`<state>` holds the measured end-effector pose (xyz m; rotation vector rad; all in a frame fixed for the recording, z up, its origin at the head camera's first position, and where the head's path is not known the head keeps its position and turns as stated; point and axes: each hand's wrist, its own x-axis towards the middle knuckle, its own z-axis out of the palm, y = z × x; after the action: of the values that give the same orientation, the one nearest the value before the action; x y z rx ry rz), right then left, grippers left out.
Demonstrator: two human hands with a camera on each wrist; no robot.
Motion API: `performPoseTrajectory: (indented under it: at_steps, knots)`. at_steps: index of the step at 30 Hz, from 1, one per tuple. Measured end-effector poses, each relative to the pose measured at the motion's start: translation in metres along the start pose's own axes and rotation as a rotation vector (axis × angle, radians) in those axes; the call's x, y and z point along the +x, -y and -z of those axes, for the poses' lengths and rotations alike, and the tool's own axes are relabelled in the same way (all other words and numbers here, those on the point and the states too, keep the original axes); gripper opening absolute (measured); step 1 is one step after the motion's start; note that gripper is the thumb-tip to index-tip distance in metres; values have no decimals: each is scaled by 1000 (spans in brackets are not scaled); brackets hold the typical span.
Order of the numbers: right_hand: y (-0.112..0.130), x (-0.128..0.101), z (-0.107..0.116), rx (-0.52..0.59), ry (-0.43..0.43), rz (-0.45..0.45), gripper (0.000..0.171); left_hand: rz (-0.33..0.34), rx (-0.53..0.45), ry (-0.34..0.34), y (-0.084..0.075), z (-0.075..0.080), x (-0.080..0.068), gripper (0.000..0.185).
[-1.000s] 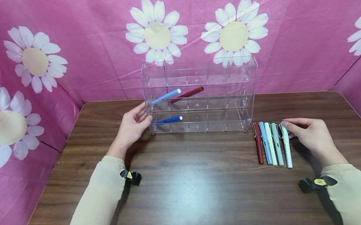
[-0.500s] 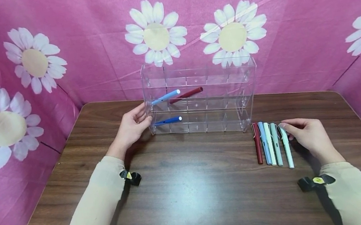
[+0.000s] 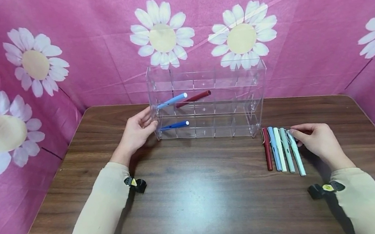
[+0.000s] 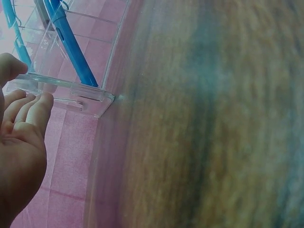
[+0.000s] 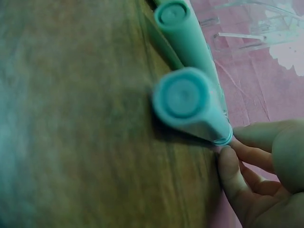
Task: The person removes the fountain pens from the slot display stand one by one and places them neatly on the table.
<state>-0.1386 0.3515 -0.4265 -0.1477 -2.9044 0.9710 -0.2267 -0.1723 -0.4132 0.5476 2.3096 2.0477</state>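
A clear acrylic rack (image 3: 238,98) stands at the back of the brown table (image 3: 202,206). It holds a light blue pen (image 3: 172,100), a dark red pen (image 3: 193,98) and, lower down, a blue pen (image 3: 174,126). My left hand (image 3: 151,123) holds the rack's left wall, thumb above and fingers below its edge (image 4: 71,90). Right of the rack lie several pens in a row, from a dark red one (image 3: 267,150) to a pale mint one (image 3: 296,156). My right hand (image 3: 293,133) pinches the far end of that pale mint pen (image 5: 187,104), which lies askew from its neighbour (image 5: 183,33).
Pink cloth printed with white daisies (image 3: 93,46) walls in the table at the back and both sides. Small black wrist cameras sit on my left sleeve (image 3: 136,183) and right sleeve (image 3: 325,189). Bare tabletop lies between my arms.
My right hand has drawn the pale mint pen's far end a little leftward, so the pen now lies slanted. The left hand and the rack have not moved.
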Motion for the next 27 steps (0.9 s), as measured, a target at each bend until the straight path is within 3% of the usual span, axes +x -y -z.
performPoseTrajectory:
  at_steps: [5,10,17,27]
  knots:
    - [3,-2,2,13,4,-14,43,10,-3,-1,0,0,1,56]
    - [6,-5,8,122,-1,-40,45,26,-24,9,-4,0,0,56]
    - [21,-8,17,237,-74,-53,43,36,-3,13,-27,-4,-6,55]
    - [58,-13,21,363,-143,62,33,41,17,9,-30,-5,-7,55]
